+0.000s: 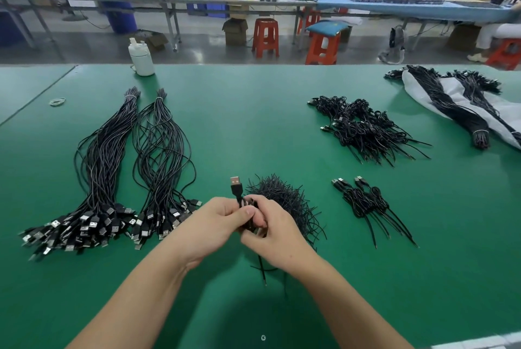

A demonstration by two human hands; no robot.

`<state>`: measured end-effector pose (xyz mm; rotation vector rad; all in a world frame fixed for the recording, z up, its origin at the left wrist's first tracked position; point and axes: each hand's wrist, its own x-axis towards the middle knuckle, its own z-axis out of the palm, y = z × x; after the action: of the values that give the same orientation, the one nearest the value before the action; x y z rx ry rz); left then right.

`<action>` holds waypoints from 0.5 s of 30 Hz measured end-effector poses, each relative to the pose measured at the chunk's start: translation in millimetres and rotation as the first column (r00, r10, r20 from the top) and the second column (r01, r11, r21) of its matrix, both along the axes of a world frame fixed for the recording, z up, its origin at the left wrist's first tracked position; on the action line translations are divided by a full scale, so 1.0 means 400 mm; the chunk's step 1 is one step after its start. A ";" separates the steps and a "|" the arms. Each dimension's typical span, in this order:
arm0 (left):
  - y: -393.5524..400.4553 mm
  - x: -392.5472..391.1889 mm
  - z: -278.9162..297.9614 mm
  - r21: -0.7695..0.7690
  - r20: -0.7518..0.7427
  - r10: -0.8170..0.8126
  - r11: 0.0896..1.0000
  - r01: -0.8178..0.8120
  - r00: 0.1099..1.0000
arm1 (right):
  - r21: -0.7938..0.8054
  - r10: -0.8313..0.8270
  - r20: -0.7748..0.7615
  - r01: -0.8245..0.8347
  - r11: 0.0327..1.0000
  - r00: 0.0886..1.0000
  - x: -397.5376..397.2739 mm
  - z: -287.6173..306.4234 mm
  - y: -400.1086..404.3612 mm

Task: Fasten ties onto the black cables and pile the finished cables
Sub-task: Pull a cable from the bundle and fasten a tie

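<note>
My left hand (217,222) and my right hand (270,233) meet above the green table and both grip one coiled black cable (237,191). Its USB plug sticks up above my left thumb, and a loose end trails down below my right wrist. Behind my right hand lies a heap of black ties (284,199). Two long bundles of untied cables (118,179) lie to the left. A small pile of tied cables (363,202) sits to the right, and a larger pile of tied cables (363,129) lies farther back.
A white bottle (141,58) stands at the table's far edge and rubber bands (57,101) lie at far left. More cable bundles rest on a white bag (462,103) at far right. Red stools and long workbenches stand beyond the table.
</note>
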<state>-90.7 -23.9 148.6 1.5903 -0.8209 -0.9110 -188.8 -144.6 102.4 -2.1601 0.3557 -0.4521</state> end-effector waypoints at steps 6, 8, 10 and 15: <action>0.009 -0.015 -0.018 -0.112 -0.135 0.038 0.992 -0.054 0.990 | -0.172 -0.082 0.050 0.089 0.981 0.995 -0.002 -0.009 -0.005; 0.001 -0.036 -0.035 -0.034 0.032 0.151 0.988 -0.150 0.988 | -0.276 -0.085 -0.004 0.081 0.958 0.996 -0.003 -0.013 -0.005; -0.009 -0.055 -0.045 0.044 0.333 0.243 0.961 -0.272 0.911 | -0.345 -0.091 -0.038 0.072 0.936 0.995 -0.003 -0.013 -0.003; -0.016 -0.067 -0.065 -0.034 0.569 0.327 0.926 -0.375 0.754 | -0.446 -0.069 -0.111 0.013 0.895 0.991 -0.009 -0.008 -0.001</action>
<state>-117.6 -30.3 122.8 2.0454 -0.8442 -0.1832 -192.5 -145.0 99.2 -2.6409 0.3966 -0.4570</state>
